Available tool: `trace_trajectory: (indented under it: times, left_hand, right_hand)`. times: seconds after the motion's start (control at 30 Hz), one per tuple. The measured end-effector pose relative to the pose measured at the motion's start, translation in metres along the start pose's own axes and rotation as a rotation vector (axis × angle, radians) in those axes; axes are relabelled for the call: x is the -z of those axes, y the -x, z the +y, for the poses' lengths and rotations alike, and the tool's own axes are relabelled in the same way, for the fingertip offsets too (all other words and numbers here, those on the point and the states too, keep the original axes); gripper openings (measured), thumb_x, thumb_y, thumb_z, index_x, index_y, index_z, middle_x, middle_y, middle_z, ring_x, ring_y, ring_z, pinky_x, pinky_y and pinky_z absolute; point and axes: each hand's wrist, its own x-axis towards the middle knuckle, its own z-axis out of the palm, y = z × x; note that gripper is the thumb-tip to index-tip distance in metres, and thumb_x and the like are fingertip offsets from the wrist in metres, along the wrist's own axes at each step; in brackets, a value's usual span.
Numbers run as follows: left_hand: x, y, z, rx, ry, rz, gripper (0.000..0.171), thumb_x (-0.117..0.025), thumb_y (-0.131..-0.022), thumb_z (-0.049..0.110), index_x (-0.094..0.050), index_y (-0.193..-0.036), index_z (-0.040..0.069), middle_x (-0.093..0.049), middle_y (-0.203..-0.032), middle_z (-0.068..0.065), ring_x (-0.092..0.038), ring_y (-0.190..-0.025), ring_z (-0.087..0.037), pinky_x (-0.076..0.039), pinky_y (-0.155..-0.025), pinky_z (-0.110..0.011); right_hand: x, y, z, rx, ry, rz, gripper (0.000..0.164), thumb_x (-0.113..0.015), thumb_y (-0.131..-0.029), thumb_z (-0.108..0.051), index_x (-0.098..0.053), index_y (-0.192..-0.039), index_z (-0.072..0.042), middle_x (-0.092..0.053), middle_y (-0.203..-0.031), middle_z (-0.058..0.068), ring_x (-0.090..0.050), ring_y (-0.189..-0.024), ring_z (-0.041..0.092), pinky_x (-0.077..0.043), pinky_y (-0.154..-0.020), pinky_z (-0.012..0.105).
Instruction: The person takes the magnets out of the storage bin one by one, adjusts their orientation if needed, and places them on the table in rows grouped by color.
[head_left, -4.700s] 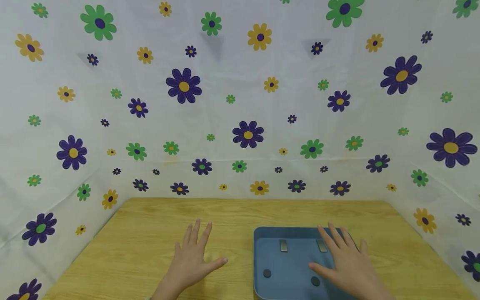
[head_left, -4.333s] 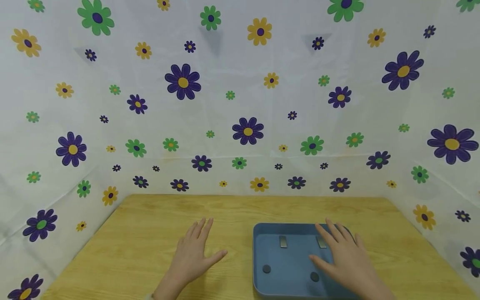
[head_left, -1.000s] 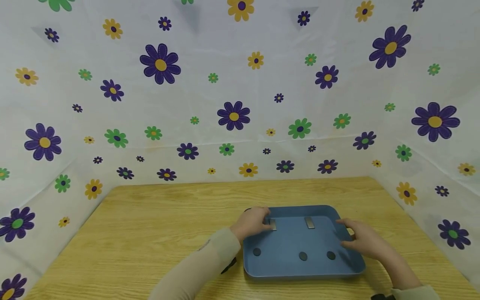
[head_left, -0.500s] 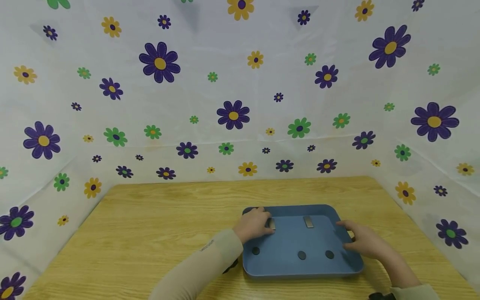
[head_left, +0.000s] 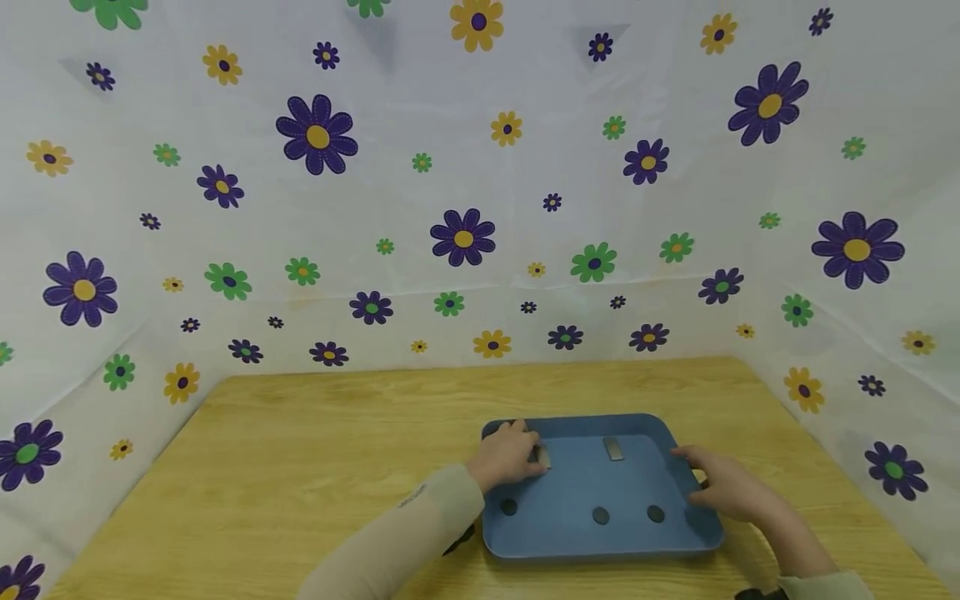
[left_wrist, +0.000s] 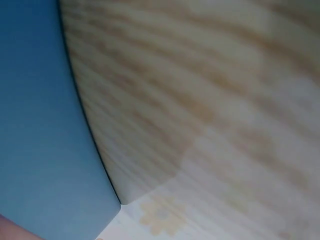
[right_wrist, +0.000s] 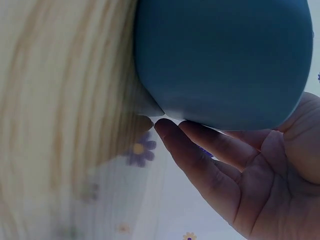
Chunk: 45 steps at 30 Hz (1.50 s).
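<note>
A shallow blue tray (head_left: 577, 546) lies on the wooden table. My left hand (head_left: 504, 454) bends over its left rim, thumb and fingertips reaching inside, right at a small flat silver rectangle (head_left: 545, 458) that they partly cover. In the left wrist view only a bit of that hand (left_wrist: 15, 231) shows, beside the tray's blue side (left_wrist: 45, 125). My right hand (head_left: 727, 483) grips the right rim; its right wrist view has fingers (right_wrist: 187, 155) bent along the outer wall (right_wrist: 225, 65). A second silver rectangle (head_left: 613, 448) and dark discs (head_left: 601, 516) lie inside.
The wooden table (head_left: 300, 467) extends left of the tray. White cloth with printed flowers (head_left: 420, 200) hangs behind the table and along both sides. Beige sleeves (head_left: 405, 533) cover the forearms, with a dark strap (head_left: 459, 542) at the left wrist.
Earlier, both hands hovered with spread fingers, the left over the table, the right over the tray. They have since come to the tray's two ends. Over the last second they barely move.
</note>
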Motion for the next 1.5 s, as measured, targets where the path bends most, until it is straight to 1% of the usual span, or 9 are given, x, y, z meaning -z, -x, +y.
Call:
trace_trajectory:
  times: [0.13,0.3,0.5,0.57,0.7,0.97,1.17,1.33,1.5]
  left_hand:
    - [0.0002,0.0022,-0.0004,-0.006,0.012,-0.005,0.045,-0.061,-0.079,0.046,-0.06,-0.112,0.016,-0.051,-0.106,-0.006,-0.048,-0.088,-0.02,-0.044,-0.068,-0.031]
    - [-0.0017,-0.0026,-0.0002,-0.015,0.052,-0.021,0.041,-0.062,-0.079,0.043,-0.06,-0.109,0.015,-0.051,-0.099,-0.003,-0.047,-0.082,-0.017,-0.042,-0.067,-0.029]
    - [0.0026,-0.0037,0.0009,0.03,0.192,-0.109,0.033,-0.069,-0.076,0.035,-0.058,-0.097,0.013,-0.049,-0.09,-0.002,-0.046,-0.083,-0.017,-0.041,-0.069,-0.029]
    - [0.004,-0.0026,0.0016,0.038,0.224,-0.117,0.032,-0.07,-0.075,0.033,-0.056,-0.094,0.012,-0.048,-0.086,-0.001,-0.045,-0.079,-0.016,-0.04,-0.066,-0.029]
    - [0.0043,-0.0013,0.0047,0.03,0.277,-0.098,0.034,-0.072,-0.074,0.028,-0.051,-0.093,0.009,-0.049,-0.081,0.0,-0.045,-0.069,-0.012,-0.04,-0.061,-0.025]
    - [-0.0007,0.002,0.0053,-0.04,0.429,-0.061,0.033,-0.07,-0.076,0.015,-0.047,-0.098,0.009,-0.049,-0.073,0.004,-0.046,-0.059,-0.008,-0.039,-0.054,-0.021]
    - [-0.0006,0.0033,0.0043,-0.055,0.452,-0.034,0.033,-0.07,-0.076,0.013,-0.048,-0.1,0.009,-0.049,-0.072,0.005,-0.045,-0.059,-0.008,-0.039,-0.053,-0.021]
    - [0.001,0.0032,0.0031,-0.083,0.489,-0.006,0.032,-0.071,-0.075,0.008,-0.052,-0.1,0.007,-0.051,-0.071,0.004,-0.047,-0.058,-0.007,-0.04,-0.052,-0.021]
    - [0.0026,0.003,0.002,-0.084,0.507,-0.001,0.031,-0.071,-0.074,0.006,-0.054,-0.1,0.007,-0.054,-0.072,0.003,-0.049,-0.06,-0.007,-0.041,-0.053,-0.02]
  right_hand:
    - [-0.0019,0.0007,0.0002,0.013,-0.021,-0.011,0.059,-0.061,-0.067,0.008,-0.039,-0.121,0.014,-0.043,-0.114,0.038,-0.049,-0.097,0.046,-0.047,-0.063,0.037]
    - [-0.0015,0.0026,0.0011,0.009,-0.008,-0.001,0.058,-0.062,-0.067,0.008,-0.04,-0.121,0.013,-0.042,-0.115,0.037,-0.046,-0.101,0.048,-0.047,-0.065,0.039]
    - [-0.0011,0.0036,0.0002,-0.011,-0.003,-0.006,0.059,-0.062,-0.067,0.008,-0.04,-0.121,0.012,-0.043,-0.114,0.037,-0.044,-0.103,0.048,-0.045,-0.062,0.034]
    - [-0.0012,0.0037,-0.0002,-0.015,-0.014,-0.012,0.059,-0.061,-0.067,0.009,-0.04,-0.122,0.013,-0.042,-0.115,0.038,-0.044,-0.102,0.048,-0.044,-0.061,0.033]
    - [-0.0012,0.0038,0.0003,-0.012,-0.022,-0.016,0.059,-0.06,-0.067,0.009,-0.039,-0.122,0.013,-0.041,-0.115,0.039,-0.046,-0.1,0.048,-0.044,-0.061,0.034]
    - [-0.0005,0.0026,0.0017,-0.017,-0.026,-0.026,0.059,-0.06,-0.067,0.009,-0.038,-0.123,0.013,-0.04,-0.117,0.039,-0.044,-0.103,0.048,-0.043,-0.06,0.033]
    - [-0.0013,0.0013,-0.0001,-0.03,-0.017,-0.02,0.06,-0.06,-0.066,0.01,-0.039,-0.122,0.012,-0.041,-0.116,0.038,-0.045,-0.102,0.047,-0.041,-0.058,0.031]
    - [-0.0006,0.001,-0.0013,-0.024,-0.028,-0.023,0.06,-0.059,-0.067,0.01,-0.038,-0.123,0.013,-0.041,-0.115,0.04,-0.049,-0.098,0.046,-0.043,-0.06,0.033]
    - [-0.0002,0.0012,-0.0025,-0.028,-0.023,-0.02,0.06,-0.059,-0.066,0.01,-0.038,-0.123,0.013,-0.04,-0.115,0.04,-0.049,-0.097,0.046,-0.044,-0.061,0.034]
